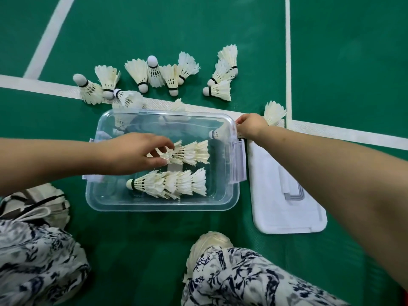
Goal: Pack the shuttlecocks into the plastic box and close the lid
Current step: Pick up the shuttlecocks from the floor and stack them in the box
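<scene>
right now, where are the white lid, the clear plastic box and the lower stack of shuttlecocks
white flat plastic lid point(276, 208): head view, on its bare top face.
clear rectangular plastic box point(234, 184): head view, on its right wall.
lower stack of white feather shuttlecocks point(174, 184): head view, on the middle feathers.

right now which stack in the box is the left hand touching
The far stack, by the left hand; its fingers rest on that stack's end. The near stack lies untouched.

Bright even light, soft faint shadows, mild glare on clear plastic, wide-angle bending at edges, slight softness
</scene>
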`<state>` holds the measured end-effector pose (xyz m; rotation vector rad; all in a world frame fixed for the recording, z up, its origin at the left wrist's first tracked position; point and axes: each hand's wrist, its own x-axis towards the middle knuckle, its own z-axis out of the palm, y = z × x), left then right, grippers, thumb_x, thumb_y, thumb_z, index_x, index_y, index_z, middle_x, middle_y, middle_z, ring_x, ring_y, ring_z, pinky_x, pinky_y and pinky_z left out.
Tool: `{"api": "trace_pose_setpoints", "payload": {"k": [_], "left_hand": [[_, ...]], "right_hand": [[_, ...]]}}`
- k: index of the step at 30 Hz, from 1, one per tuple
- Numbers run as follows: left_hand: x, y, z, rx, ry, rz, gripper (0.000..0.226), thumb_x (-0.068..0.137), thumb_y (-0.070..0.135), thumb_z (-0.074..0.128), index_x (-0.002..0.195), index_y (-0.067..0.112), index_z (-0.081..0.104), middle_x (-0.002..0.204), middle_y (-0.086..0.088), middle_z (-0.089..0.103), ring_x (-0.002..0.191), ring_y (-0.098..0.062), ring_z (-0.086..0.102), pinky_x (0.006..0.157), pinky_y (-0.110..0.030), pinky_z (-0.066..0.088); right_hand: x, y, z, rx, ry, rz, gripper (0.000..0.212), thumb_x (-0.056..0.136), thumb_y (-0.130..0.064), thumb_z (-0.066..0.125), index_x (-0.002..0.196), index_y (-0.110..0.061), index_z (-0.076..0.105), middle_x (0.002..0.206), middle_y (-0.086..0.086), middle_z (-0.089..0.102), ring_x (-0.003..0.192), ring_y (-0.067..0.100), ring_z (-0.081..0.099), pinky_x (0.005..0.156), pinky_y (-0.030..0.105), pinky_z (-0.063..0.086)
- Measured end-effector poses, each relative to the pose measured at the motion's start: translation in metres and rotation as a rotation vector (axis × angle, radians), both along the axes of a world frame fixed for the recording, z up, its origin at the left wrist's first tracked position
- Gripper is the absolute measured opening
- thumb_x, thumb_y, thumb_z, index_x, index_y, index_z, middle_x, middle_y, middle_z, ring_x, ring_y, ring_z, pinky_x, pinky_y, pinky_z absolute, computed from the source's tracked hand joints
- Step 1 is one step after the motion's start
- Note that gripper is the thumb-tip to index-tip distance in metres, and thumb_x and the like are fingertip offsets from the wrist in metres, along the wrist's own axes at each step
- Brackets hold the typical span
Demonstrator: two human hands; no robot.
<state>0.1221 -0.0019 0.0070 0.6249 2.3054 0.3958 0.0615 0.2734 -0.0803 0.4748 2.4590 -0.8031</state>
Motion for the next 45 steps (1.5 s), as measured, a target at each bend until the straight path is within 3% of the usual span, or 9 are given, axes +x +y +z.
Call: {"api": "trace_pose_setpoints", "payload": {"k": [5,9,14,20,26,32,37,41,45], "left_hand": [[-0.002,-0.001,0.005,0.021,0.003,0.008,0.037,0.088,0.035,0.053,0.124,0.028,0.046,0.119,0.006,0.055,0.095,-0.007,0.056,0.088,-0.025,0.045],[-0.003,-0.002,0.012,0.045,0.019,0.018,0.037,0.088,0.033,0.053,0.124,0.028,0.045,0.119,0.006,0.055,0.095,-0.006,0.055,0.09,-0.027,0.045],[-0.004,0.0,0.027,0.117,0.031,0.079,0.051,0.083,0.037,0.058,0.13,0.028,0.039,0.119,0.008,0.055,0.093,-0.006,0.056,0.089,-0.028,0.047],[-0.008,0.002,0.052,0.258,0.405,0.118,0.081,0.074,0.049,0.063,0.139,0.034,0.018,0.134,-0.002,0.038,0.107,-0.017,0.049,0.093,-0.032,0.039],[-0.005,0.007,0.074,0.2,0.824,-0.19,0.078,0.069,0.063,0.048,0.136,0.032,0.022,0.135,-0.018,0.039,0.105,-0.034,0.051,0.093,-0.044,0.042],[0.001,0.007,0.079,0.15,0.747,-0.187,0.085,0.069,0.045,0.069,0.131,0.035,0.012,0.14,-0.014,0.038,0.103,-0.037,0.055,0.077,-0.043,0.048],[0.002,0.013,0.075,0.058,0.672,-0.208,0.102,0.066,0.051,0.07,0.137,0.036,-0.002,0.12,-0.008,0.048,0.099,-0.031,0.051,0.08,-0.046,0.048],[0.005,0.023,0.071,-0.061,0.679,-0.197,0.096,0.075,0.043,0.065,0.142,0.033,-0.003,0.095,-0.004,0.043,0.082,-0.023,0.042,0.068,-0.035,0.039],[0.001,0.023,0.057,-0.042,0.475,-0.029,0.083,0.076,0.038,0.062,0.14,0.032,0.011,0.11,-0.008,0.051,0.088,-0.025,0.048,0.068,-0.029,0.034]], "right_hand": [[0.003,0.011,0.01,-0.127,0.069,-0.202,0.026,0.086,-0.017,0.059,0.062,-0.021,0.05,0.065,-0.001,0.052,0.072,0.021,0.052,0.072,0.035,0.053],[0.008,0.015,0.037,-0.255,0.224,-0.383,0.023,0.086,-0.018,0.058,0.065,-0.021,0.052,0.075,0.003,0.057,0.067,0.018,0.052,0.057,0.027,0.049],[0.008,0.003,0.1,-0.234,0.518,-0.234,0.02,0.083,-0.021,0.061,0.065,-0.027,0.054,0.069,-0.01,0.057,0.075,0.015,0.057,0.077,0.04,0.054],[0.031,-0.049,0.14,-0.134,0.58,0.136,0.009,0.081,-0.021,0.063,0.074,-0.025,0.059,0.068,-0.009,0.06,0.066,0.007,0.054,0.073,0.024,0.045],[0.054,-0.084,0.143,-0.108,0.621,0.221,0.013,0.082,-0.024,0.061,0.07,-0.025,0.057,0.061,-0.01,0.055,0.06,0.001,0.051,0.06,0.018,0.039],[0.064,-0.107,0.144,-0.042,0.579,0.234,0.045,0.082,-0.021,0.058,0.047,-0.023,0.03,0.04,-0.017,0.048,0.045,-0.007,0.045,0.045,0.011,0.031],[0.062,-0.112,0.142,0.02,0.474,0.265,0.018,0.081,-0.026,0.056,0.066,-0.018,0.052,0.051,-0.001,0.043,0.047,0.013,0.038,0.044,0.019,0.029],[0.068,-0.108,0.137,-0.048,0.414,0.267,0.03,0.081,-0.023,0.059,0.056,-0.016,0.044,0.05,-0.003,0.041,0.047,0.01,0.039,0.045,0.019,0.028],[0.071,-0.096,0.13,-0.19,0.374,0.21,0.011,0.081,-0.023,0.062,0.071,-0.025,0.061,0.067,-0.009,0.061,0.07,0.009,0.057,0.069,0.025,0.045]]}}
